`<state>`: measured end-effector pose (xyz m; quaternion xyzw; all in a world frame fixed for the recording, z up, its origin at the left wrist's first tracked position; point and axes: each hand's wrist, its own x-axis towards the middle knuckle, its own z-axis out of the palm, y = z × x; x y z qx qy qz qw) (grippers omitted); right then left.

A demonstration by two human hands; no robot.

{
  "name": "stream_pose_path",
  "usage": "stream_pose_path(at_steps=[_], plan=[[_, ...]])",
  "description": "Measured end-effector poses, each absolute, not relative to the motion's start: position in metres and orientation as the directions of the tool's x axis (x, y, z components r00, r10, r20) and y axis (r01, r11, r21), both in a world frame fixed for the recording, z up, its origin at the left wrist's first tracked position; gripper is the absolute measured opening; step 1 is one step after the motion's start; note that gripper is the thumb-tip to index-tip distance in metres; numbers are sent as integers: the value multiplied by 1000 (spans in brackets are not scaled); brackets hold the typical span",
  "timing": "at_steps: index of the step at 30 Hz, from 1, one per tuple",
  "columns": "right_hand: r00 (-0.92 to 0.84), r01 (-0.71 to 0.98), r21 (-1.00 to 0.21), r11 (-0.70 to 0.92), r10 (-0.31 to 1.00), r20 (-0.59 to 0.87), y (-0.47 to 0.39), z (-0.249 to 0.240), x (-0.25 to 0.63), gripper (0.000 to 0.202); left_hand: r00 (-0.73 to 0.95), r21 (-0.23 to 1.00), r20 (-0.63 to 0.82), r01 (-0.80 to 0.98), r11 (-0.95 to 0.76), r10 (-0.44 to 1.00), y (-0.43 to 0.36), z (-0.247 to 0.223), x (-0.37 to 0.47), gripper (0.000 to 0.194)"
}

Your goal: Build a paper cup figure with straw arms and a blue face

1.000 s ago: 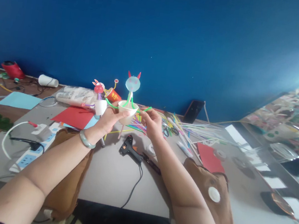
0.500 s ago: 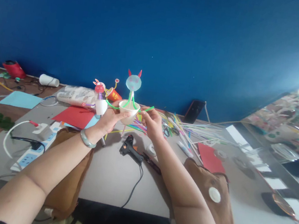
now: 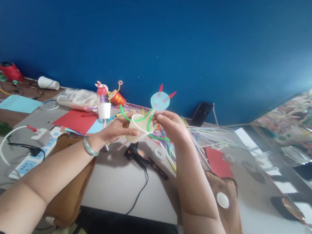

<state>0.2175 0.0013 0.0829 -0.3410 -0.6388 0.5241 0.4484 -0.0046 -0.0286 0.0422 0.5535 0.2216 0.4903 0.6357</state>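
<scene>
My left hand (image 3: 119, 127) grips a white paper cup (image 3: 138, 136) from its left side, thumb across the front. The cup tilts to the right. Green pipe cleaners (image 3: 124, 113) stick out through both its sides and loop up inside it. Above the rim stands a light-blue paper face (image 3: 160, 101) with red pointed ears, on a pale stem that leans right. My right hand (image 3: 169, 123) is closed at the rim's right side, close under the face; its fingertips hide what they pinch. A thin stick (image 3: 121, 146) pokes out below the cup.
Below the cup lie a black glue gun (image 3: 135, 156), a tape roll (image 3: 159, 154) and dark scissors (image 3: 158, 168). A finished-looking cup puppet (image 3: 104, 110) stands left, near red paper (image 3: 75, 120) and a power strip (image 3: 33, 156). A phone (image 3: 202, 114) leans against the blue wall.
The cup has shifted right and slightly down, and its face now tilts right. My right hand has left the right-hand green pipe cleaner, which now bends downward, and moved up toward the stem.
</scene>
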Motion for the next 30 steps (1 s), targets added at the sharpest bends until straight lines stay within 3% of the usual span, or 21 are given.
stream_pose_path(at_steps=[6, 17, 26, 30], plan=[[-380, 253, -859, 446, 862, 335, -8, 88, 210, 31, 403, 946, 211, -313, -83, 891, -33, 42, -1, 50], [-347, 176, -878, 445, 863, 368, -4, 81, 205, 29, 390, 953, 211, -285, -100, 896, -30, 38, 3, 48], [-262, 221, -922, 319, 930, 259, 2, 75, 203, 43, 293, 898, 106, -439, 35, 950, -25, 35, 8, 50], [-192, 294, -892, 345, 935, 299, 2, 82, 210, 50, 249, 833, 73, -548, 78, 966, -16, 37, 4, 49]])
